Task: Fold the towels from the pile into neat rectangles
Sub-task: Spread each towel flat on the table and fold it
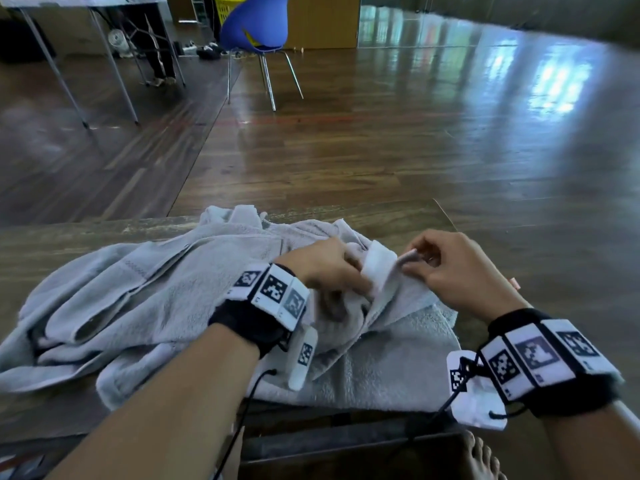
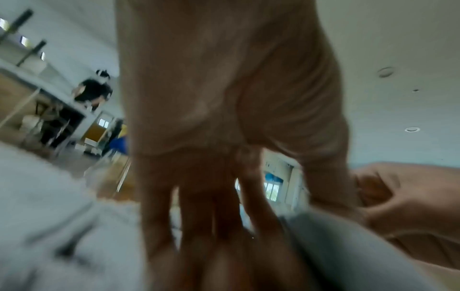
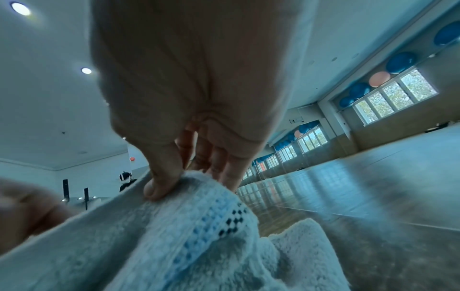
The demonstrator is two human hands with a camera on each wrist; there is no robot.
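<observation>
A pile of light grey towels [image 1: 145,299] lies crumpled on a wooden table [image 1: 69,237]. One towel [image 1: 391,341] is partly spread at the front right. My left hand [image 1: 353,271] grips a rolled white hem of it near the pile's middle. Just to its right, my right hand [image 1: 410,259] pinches the same edge between thumb and fingers. The right wrist view shows the thumb [image 3: 161,177] pressed on the towel [image 3: 199,226], beside a blue woven band. The left wrist view is blurred, with fingers [image 2: 199,216] reaching down into cloth [image 2: 49,216].
Beyond the table's far edge is a shiny wooden floor [image 1: 415,133]. A blue chair [image 1: 256,26], a folding table [image 1: 86,1] and a yellow basket [image 1: 225,8] stand far back. A bare foot [image 1: 481,459] and a dark box [image 1: 346,455] are below the near edge.
</observation>
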